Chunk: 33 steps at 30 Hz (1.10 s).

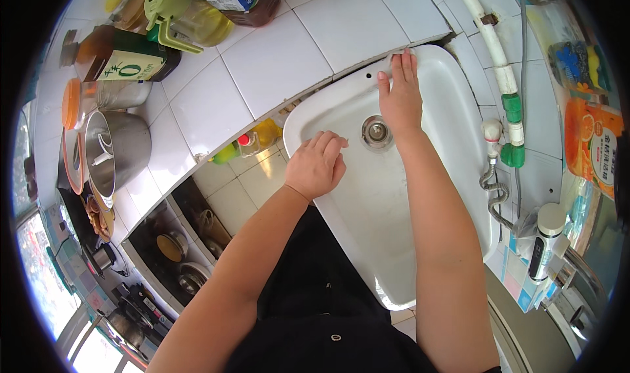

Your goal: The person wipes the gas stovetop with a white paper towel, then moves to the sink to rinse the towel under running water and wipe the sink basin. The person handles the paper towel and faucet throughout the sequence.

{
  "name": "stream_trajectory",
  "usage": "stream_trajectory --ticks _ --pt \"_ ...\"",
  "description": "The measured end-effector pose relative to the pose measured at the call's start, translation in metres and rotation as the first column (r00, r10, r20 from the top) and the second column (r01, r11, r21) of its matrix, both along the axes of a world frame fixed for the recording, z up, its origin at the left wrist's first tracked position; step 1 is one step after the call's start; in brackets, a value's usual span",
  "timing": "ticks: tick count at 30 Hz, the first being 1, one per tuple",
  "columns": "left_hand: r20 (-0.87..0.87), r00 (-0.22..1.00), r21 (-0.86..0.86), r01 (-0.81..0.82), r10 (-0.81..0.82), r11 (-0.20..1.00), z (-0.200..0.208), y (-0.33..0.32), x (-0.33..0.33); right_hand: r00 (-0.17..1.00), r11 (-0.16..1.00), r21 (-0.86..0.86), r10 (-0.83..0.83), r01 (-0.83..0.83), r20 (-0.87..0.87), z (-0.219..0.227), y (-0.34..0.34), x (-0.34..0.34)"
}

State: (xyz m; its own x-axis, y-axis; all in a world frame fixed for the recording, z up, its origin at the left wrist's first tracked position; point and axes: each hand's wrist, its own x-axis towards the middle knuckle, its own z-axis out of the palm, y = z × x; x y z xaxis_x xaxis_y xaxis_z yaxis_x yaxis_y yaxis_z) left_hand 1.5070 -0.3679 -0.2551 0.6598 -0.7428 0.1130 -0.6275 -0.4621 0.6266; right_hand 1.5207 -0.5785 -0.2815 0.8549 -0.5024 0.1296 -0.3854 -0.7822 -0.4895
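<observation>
A white sink lies in front of me, with a round metal drain in its basin. My right hand reaches to the far rim, its fingers stretched out and flat against it, thumb apart. Something small and whitish shows by those fingertips; I cannot make out what it is. Over the sink's left rim is my left hand, fingers curled inward and closed. Whatever it may hold is hidden.
White tiled counter borders the sink at the far left. On it stand a dark oil bottle, a green-lidded pitcher, an orange-lidded jar and a metal pot. A pipe and water heater tap are at right.
</observation>
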Motion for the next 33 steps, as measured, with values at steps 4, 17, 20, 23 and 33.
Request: stream_trajectory --ticks 4,17,20,23,33 --pt "0.092 0.977 -0.204 -0.169 0.191 0.964 -0.006 0.007 -0.001 0.978 0.978 -0.006 0.208 -0.208 -0.007 0.008 0.052 -0.016" --pt "-0.238 0.889 -0.316 -0.453 0.392 0.834 0.013 0.038 0.019 0.944 0.771 0.617 0.302 -0.160 -0.131 0.023 0.135 -0.126" --pt "-0.334 0.877 -0.243 -0.434 0.346 0.867 0.016 0.030 0.004 0.974 0.629 0.774 0.212 -0.070 -0.085 0.028 0.123 -0.133" --pt "-0.195 0.932 -0.140 -0.336 0.307 0.931 0.012 0.024 -0.003 0.962 0.660 0.751 0.197 0.013 -0.190 0.031 0.123 -0.125" --pt "0.256 0.967 0.135 -0.046 0.010 0.990 -0.010 0.006 -0.037 0.968 0.892 0.428 0.217 -0.143 -0.129 0.004 0.164 -0.183"
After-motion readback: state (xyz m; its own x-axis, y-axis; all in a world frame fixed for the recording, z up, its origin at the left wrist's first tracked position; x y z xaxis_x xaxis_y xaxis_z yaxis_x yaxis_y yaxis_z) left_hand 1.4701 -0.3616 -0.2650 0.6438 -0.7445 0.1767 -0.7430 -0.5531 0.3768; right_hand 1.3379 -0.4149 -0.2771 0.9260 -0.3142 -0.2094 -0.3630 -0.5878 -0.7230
